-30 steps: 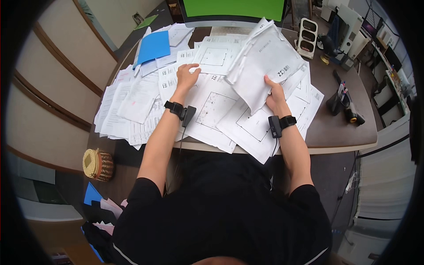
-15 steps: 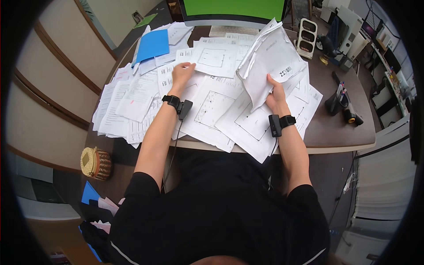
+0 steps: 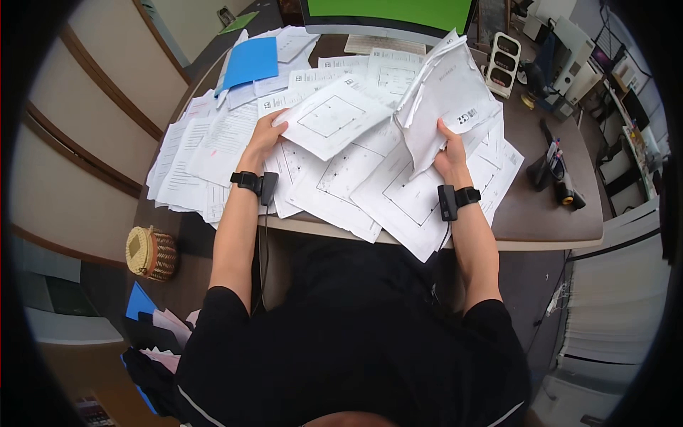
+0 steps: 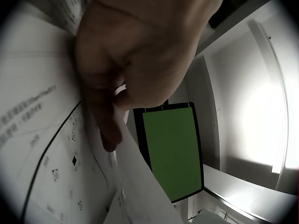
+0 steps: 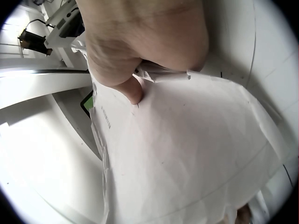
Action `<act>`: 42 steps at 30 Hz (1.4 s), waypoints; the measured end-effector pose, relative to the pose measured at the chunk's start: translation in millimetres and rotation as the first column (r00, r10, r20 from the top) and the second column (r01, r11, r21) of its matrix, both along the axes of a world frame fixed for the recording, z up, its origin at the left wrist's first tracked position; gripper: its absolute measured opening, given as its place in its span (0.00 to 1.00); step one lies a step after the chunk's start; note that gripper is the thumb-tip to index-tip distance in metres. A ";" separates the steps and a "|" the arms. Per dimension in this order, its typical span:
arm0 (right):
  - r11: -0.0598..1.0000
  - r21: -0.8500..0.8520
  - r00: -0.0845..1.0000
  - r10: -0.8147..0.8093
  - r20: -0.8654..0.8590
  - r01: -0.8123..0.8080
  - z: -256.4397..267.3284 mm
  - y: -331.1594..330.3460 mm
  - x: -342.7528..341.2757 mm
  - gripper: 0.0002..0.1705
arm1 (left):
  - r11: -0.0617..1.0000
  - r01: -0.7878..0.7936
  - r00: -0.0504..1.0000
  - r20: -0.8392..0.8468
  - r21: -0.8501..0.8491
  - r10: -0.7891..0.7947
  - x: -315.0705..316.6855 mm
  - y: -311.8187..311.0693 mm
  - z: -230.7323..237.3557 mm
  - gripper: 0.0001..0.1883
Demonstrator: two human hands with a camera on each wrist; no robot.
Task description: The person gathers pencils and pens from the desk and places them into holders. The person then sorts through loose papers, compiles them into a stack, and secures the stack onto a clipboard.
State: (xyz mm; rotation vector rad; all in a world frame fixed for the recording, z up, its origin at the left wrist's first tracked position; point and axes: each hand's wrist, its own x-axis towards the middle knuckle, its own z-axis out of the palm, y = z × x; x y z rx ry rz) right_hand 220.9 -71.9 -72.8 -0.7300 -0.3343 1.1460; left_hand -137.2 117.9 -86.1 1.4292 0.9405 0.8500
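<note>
Between thumb and fingers, my left hand (image 3: pixel 266 135) pinches the left edge of a white sheet of paper (image 3: pixel 329 117) printed with a rectangular outline. The sheet is tilted above other printed sheets (image 3: pixel 348 174) spread over the desk. In the left wrist view the sheet's edge runs down from the thumb and fingertip. My right hand (image 3: pixel 452 155) grips a thick, crumpled bundle of papers (image 3: pixel 441 92) by its lower right side, thumb on the front face. The right wrist view shows the thumb (image 5: pixel 133 91) pressed on the bundle; the other fingers are hidden behind it.
A blue folder (image 3: pixel 250 60) lies on the paper piles (image 3: pixel 186 167) at the left. A monitor (image 3: pixel 388 18) and keyboard (image 3: pixel 384 44) stand at the back. At the right are a white three-slot holder (image 3: pixel 503 64) and a pen cup (image 3: pixel 546 169). A woven basket (image 3: pixel 151 253) sits lower left.
My left hand has taken hold of the outlined sheet and drawn it left and toward me, lifting and tilting it. My right hand keeps the bundle, which has turned slightly more upright.
</note>
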 end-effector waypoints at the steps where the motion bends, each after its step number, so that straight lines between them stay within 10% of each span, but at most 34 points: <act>1: 1.000 0.019 1.000 -0.002 -0.019 0.003 -2.0 1.6 0.7 0.25 | 1.000 -0.004 1.000 0.005 0.001 0.004 -1.2 3.6 -1.4 0.21; 9: 1.000 -0.016 1.000 -0.023 -0.007 0.023 -8.4 3.4 4.0 0.24 | 1.000 0.024 0.940 0.340 -0.017 -0.016 -9.9 -1.0 -18.4 0.18; 42: 1.000 -0.023 1.000 -0.013 -0.021 0.012 -15.1 7.2 12.0 0.21 | 0.997 -0.036 0.933 0.354 -0.062 0.055 -7.7 -4.0 -13.7 0.19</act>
